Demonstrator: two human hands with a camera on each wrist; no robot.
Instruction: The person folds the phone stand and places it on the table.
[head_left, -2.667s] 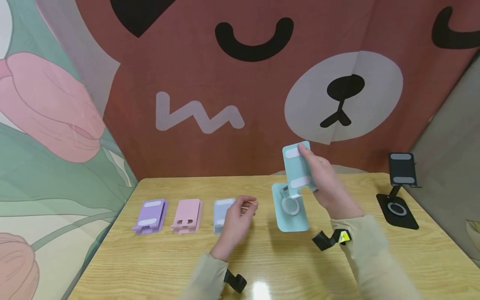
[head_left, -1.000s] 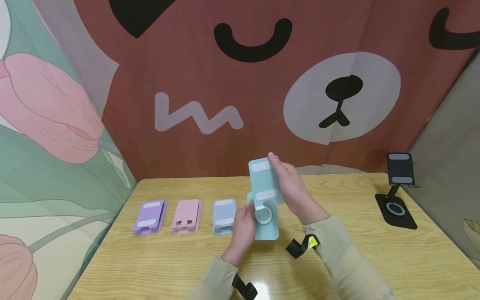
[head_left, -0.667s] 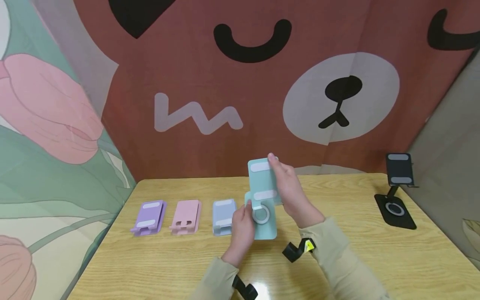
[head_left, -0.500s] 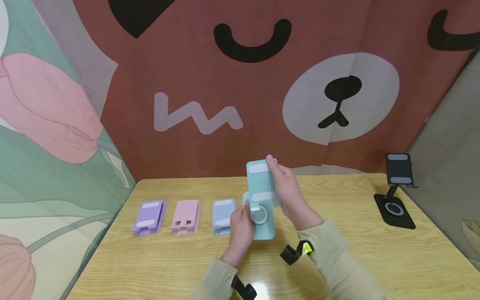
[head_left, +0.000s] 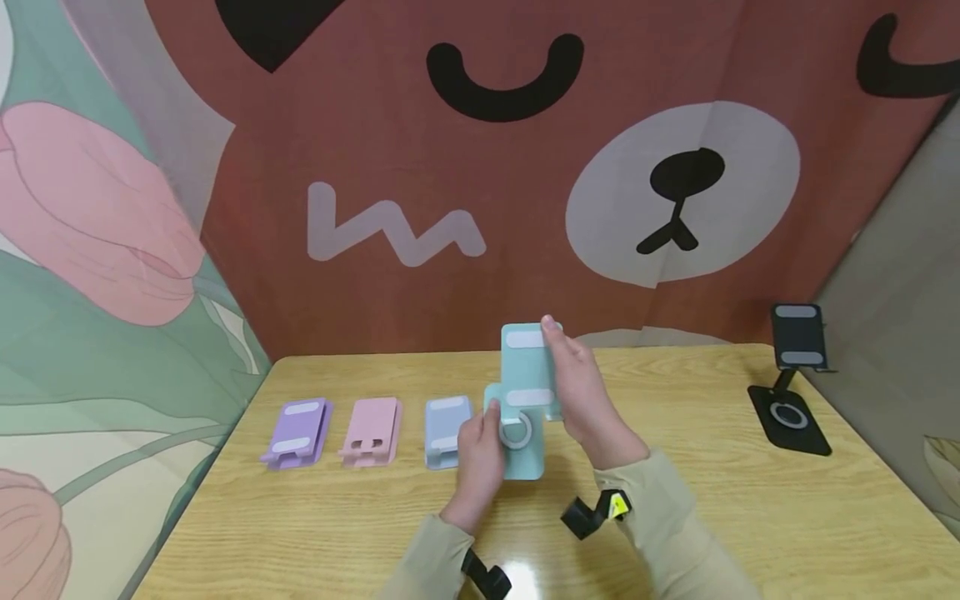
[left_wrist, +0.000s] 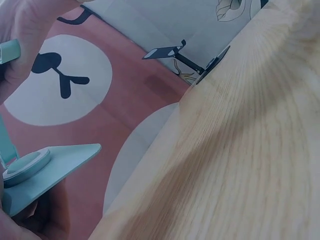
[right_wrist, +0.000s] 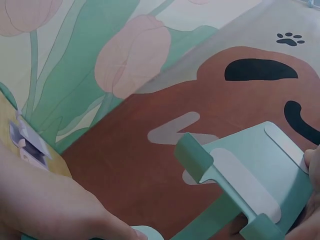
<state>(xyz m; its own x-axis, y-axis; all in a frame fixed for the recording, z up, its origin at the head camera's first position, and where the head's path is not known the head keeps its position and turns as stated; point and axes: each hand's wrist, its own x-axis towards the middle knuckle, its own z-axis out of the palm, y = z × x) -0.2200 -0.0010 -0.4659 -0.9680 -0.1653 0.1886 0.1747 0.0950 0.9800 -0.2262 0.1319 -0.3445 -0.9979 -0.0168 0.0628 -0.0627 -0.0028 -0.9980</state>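
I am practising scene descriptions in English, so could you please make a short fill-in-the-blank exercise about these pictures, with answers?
1. The pink stand lies between the purple stand and the ____ stand.
2. The left hand holds the turquoise stand's base, and the ____ hand holds its upper plate.
3. The unfolded stand at the table's far right is ____.

Missing words: blue; right; black.

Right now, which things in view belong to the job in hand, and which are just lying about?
In the job, judging by what's held:
teal stand
left hand and right hand, both gripping it

Apparently just lying about, untouched:
purple stand, folded
pink stand, folded
blue stand, folded
black stand, unfolded
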